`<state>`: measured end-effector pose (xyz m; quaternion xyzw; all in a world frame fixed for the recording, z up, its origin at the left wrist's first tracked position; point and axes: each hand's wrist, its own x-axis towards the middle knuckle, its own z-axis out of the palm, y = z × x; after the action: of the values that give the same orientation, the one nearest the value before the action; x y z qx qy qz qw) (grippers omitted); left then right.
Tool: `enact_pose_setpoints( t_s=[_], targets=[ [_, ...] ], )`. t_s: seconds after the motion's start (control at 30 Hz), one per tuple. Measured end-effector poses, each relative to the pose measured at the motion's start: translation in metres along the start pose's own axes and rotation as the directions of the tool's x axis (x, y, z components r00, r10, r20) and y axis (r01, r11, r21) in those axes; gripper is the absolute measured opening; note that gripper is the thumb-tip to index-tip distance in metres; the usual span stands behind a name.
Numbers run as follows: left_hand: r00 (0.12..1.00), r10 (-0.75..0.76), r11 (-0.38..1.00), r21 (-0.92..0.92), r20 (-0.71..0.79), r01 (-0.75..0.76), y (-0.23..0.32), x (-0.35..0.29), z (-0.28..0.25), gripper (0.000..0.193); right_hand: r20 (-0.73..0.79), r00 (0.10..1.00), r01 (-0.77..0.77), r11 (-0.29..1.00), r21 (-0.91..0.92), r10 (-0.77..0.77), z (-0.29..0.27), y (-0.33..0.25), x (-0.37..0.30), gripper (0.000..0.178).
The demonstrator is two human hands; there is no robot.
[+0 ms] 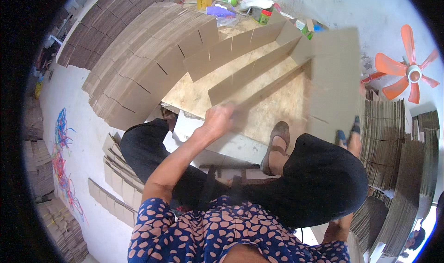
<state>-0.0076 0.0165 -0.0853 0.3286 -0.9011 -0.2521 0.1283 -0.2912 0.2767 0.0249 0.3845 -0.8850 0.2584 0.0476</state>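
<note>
Cardboard dividers everywhere here. Judging by how things lie, the grid is only partly slotted together: two long notched strips (252, 76) stand on edge on the tabletop (194, 96), running up and away from the left hand (218, 119), and one wide cross panel (334, 78) is going onto their far ends. That panel is smeared with motion blur, so I can't say if it's seated in the slots yet. Most of the notches on the strips look unfilled to me, so plenty is left.

Left hand's grip is curled closed at the near end of the closer strip, seemingly pinching its edge, though the blur makes it hard to be sure. The right hand (350, 136), blue tips on its fingers, is at the bottom edge of the cross panel and seems to be clamped on it; the panel rises straight up from that grip.

Off beyond the left grip lies a big fanned stack of loose strips (138, 73). Just outside the right grip sits another pile of flat pieces (384, 138), with an orange fan (407, 71) behind it.
</note>
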Motion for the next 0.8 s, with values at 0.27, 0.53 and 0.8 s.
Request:
enact_pose_setpoints(
  t_s=[0.27,0.53,0.8],
  targets=[
    [0.998,-0.017,1.000,-0.021,-0.057,0.016,0.024,0.019,0.009,0.016,0.074,0.843,0.475,0.803,0.360,-0.532,0.055,-0.095,0.089,0.040],
    [0.997,-0.082,0.997,-0.003,0.001,0.082,0.028,0.033,0.016,0.015,0.240,0.762,0.471,0.768,0.434,-0.602,0.081,-0.109,0.129,0.027],
    [0.994,-0.108,0.994,0.005,0.002,0.108,0.030,0.035,0.018,0.011,0.227,0.659,0.550,0.665,0.505,-0.717,0.092,-0.117,0.124,0.025]
  ],
)
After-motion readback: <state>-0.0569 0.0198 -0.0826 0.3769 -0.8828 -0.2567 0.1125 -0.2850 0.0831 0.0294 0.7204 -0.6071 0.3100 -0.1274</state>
